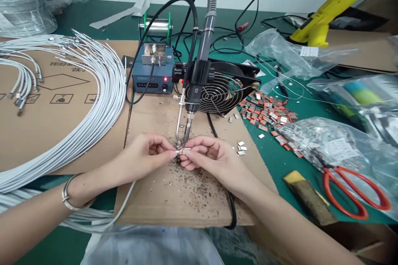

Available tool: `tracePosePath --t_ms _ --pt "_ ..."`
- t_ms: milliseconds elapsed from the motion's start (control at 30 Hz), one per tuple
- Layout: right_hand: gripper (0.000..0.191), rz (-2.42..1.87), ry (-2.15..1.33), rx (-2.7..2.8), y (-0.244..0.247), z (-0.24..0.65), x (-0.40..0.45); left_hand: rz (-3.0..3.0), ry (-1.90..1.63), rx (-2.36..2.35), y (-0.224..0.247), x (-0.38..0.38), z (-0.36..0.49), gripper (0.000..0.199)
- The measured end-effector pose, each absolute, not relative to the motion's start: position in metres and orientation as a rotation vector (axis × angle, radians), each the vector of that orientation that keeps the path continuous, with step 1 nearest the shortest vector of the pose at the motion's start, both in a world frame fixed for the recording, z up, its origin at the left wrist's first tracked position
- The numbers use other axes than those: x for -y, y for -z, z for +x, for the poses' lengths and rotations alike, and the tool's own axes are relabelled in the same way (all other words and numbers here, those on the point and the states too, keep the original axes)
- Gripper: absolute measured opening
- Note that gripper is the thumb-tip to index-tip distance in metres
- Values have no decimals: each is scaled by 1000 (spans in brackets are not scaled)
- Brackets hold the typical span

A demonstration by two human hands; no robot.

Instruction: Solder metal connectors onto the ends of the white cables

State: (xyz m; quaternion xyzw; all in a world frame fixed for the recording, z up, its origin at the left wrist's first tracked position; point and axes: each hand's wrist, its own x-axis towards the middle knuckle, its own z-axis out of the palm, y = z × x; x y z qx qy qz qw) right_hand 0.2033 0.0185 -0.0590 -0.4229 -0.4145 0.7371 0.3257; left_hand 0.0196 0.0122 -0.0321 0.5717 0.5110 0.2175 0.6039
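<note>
Under the tip of a stand-mounted soldering iron (pixel 202 54), my two hands meet. My left hand (pixel 144 155) pinches the end of a white cable (pixel 127 202), which hangs below the wrist toward the board's front edge. Between the thumb and fingers of my right hand (pixel 214 155) is a small metal USB connector (pixel 186 150) with an orange part. Cable end and connector are together at the iron's tip; fingers partly hide the joint. A thin solder feed tube (pixel 180 118) comes down beside the iron. Dark solder specks lie on the cardboard (pixel 149 203) below.
Bundled white cables (pixel 105 107) curve along the left. Behind stand a solder feeder (pixel 152 76) and a black fan (pixel 224 87). To the right are a pile of orange connectors (pixel 264 109), plastic bags (pixel 326 140), red-handled scissors (pixel 351 192), a sponge (pixel 307 198) and a yellow heat gun (pixel 323 18).
</note>
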Motion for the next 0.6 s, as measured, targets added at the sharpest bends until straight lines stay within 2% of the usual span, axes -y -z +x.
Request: tracePosePath --t_ms 600 --pt "16 -1082 -1878 1061 59 205 -19 1322 -524 -1235 33 -14 22 18"
